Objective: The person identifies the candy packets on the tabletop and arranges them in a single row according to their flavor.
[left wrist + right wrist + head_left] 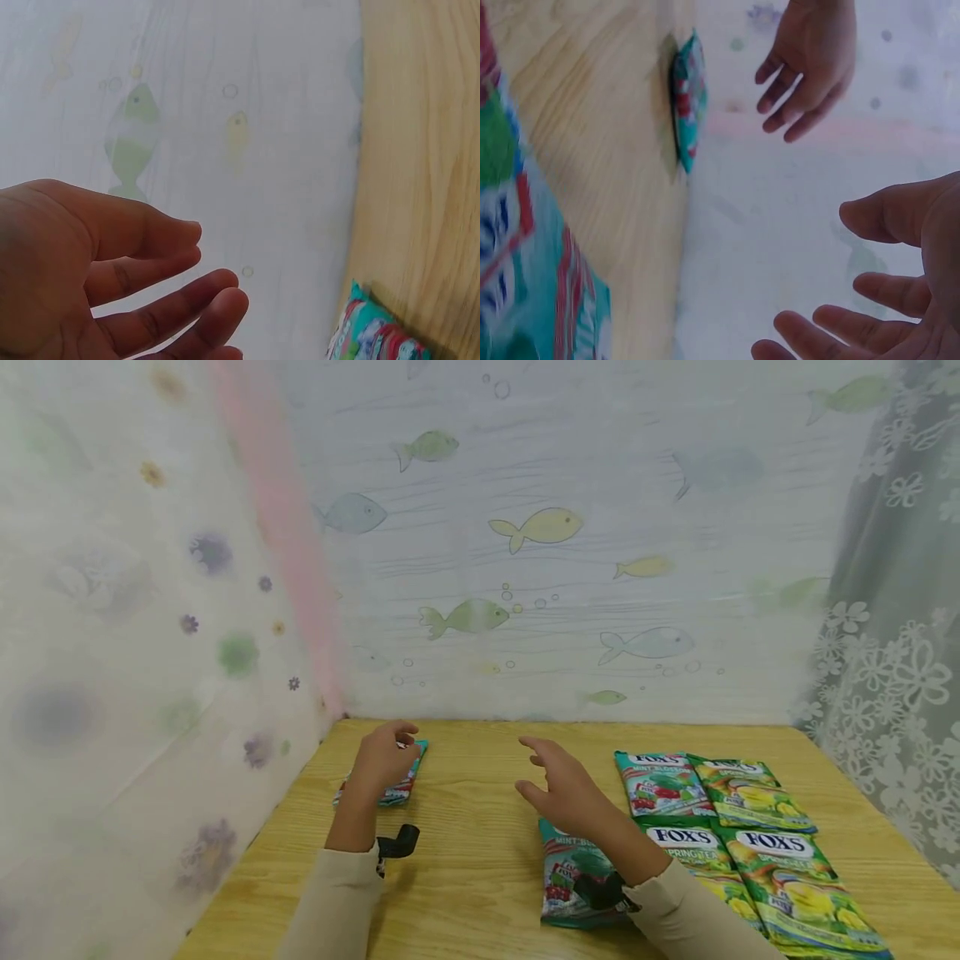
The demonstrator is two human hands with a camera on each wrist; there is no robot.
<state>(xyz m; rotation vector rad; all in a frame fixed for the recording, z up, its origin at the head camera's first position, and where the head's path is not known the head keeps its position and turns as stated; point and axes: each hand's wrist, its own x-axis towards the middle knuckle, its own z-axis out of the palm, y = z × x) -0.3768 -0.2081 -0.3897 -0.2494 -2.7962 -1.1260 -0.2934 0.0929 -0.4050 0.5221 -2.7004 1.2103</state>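
Observation:
My left hand (381,762) hovers over a teal candy bag (405,785) that lies flat at the left of the table. Its fingers are loosely bent with nothing between them, and the hand hides part of the bag. In the left wrist view, a corner of that bag (375,334) shows at the lower right, apart from the fingers. My right hand (566,789) is held in the air above another teal bag marked "Mint Blossom" (558,889), fingers spread and holding nothing. The right wrist view shows this near bag (536,247) at the left edge, not touching the hand.
At the right lie a further Mint Blossom bag (663,789) and green-yellow Fox's Spring Tea bags, one at the back (753,797) and others in front (802,889). Fish-print sheeting (540,677) rises behind the wooden table (465,852); a flower-print wall (150,735) borders its left.

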